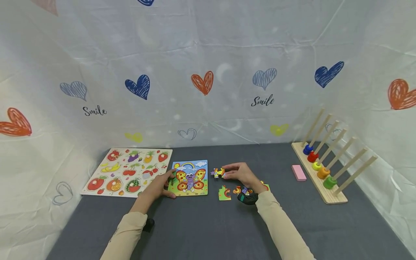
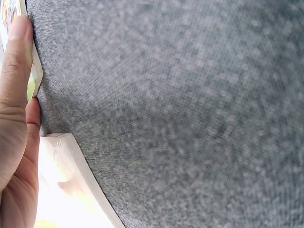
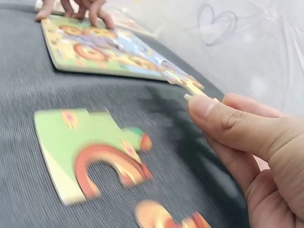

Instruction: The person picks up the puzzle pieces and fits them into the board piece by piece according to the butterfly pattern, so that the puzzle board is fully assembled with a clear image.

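Toward the far edge of the dark-grey tabletop (image 1: 195, 231), the left hand (image 1: 161, 185), fingers apart, seemingly steadies a square butterfly-printed board (image 1: 190, 178); beside it, the right hand (image 1: 241, 173) pinches a jagged yellow-and-purple jigsaw piece (image 1: 218, 173), likely for control.

There are two hands (image 1: 159, 185), two boards (image 1: 190, 178), one pink block (image 1: 299, 173) and one rack (image 1: 339, 198) with seven pegs (image 1: 351, 163). Rings (image 1: 330, 182) come in five colours. Loose pieces (image 1: 224, 193), partly hidden, number at least four.
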A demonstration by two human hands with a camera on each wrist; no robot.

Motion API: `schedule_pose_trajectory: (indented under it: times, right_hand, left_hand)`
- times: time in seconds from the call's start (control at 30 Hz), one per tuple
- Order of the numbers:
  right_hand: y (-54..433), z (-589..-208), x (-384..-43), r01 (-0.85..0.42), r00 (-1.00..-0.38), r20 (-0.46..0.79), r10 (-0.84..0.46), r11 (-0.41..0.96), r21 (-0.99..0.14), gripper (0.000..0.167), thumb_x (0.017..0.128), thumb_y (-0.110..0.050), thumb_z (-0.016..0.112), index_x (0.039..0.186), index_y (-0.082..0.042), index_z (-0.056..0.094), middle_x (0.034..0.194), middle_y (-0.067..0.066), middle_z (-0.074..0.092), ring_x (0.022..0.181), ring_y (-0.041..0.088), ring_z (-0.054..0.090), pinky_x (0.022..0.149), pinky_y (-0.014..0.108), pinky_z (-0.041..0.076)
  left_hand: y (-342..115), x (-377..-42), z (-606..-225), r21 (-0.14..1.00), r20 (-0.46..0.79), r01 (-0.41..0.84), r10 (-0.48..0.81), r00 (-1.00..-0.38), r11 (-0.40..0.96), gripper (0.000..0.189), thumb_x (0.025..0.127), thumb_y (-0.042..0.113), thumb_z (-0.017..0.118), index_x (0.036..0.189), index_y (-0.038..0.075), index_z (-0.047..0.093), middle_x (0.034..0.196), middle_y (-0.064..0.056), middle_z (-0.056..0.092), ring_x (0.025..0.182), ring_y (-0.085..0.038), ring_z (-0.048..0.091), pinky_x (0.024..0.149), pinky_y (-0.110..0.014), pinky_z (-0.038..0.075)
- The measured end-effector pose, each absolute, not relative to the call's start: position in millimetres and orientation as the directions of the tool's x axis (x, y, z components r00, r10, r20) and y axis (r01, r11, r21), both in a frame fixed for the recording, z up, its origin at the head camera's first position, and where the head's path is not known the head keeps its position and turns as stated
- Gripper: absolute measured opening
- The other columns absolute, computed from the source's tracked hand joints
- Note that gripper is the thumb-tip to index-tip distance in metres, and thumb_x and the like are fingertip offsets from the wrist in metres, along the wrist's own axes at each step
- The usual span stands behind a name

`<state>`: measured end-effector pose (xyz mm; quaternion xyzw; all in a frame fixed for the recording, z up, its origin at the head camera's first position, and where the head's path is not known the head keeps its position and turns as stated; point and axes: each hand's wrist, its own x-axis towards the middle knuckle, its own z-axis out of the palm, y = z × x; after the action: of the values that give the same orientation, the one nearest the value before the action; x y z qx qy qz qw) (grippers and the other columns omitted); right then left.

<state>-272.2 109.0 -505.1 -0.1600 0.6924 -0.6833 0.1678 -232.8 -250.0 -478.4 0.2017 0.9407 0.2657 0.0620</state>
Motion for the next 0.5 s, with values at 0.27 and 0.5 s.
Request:
schedule_pose_trajectory:
  times: [0.27, 0.5]
  right_hand:
    - [77.6, -502.4, -270.9, 0.006, -0.886, 0.006, -0.463, -0.025, -1.000, 0.041, 0.083, 0.010, 0.067, 0.122, 0.015, 0.057, 0.123, 0.030, 0.057, 0.089, 0.018, 0.068, 0.079, 0.039, 0.054]
    - [49.7, -502.7, -267.1, -0.001, -0.909, 0.009, -0.417, -0.018, -1.000, 0.038, 0.082, 0.011, 0.068, 0.119, 0.015, 0.060, 0.118, 0.030, 0.060, 0.094, 0.028, 0.068, 0.079, 0.038, 0.054]
  left_hand:
    - [-252.8, -235.7, -481.0, 0.514, -0.012, 0.350, 0.414, -0.910, 0.783, 0.095, 0.066, 0.023, 0.088, 0.142, -0.004, 0.039, 0.121, -0.011, 0.060, 0.080, -0.016, 0.050, 0.076, -0.039, 0.043]
    - [-251.2, -234.9, -481.0, 0.499, -0.018, 0.348, 0.410, -0.912, 0.794, 0.094, 0.065, 0.022, 0.088, 0.142, -0.003, 0.040, 0.121, -0.011, 0.060, 0.082, -0.017, 0.052, 0.077, -0.039, 0.045]
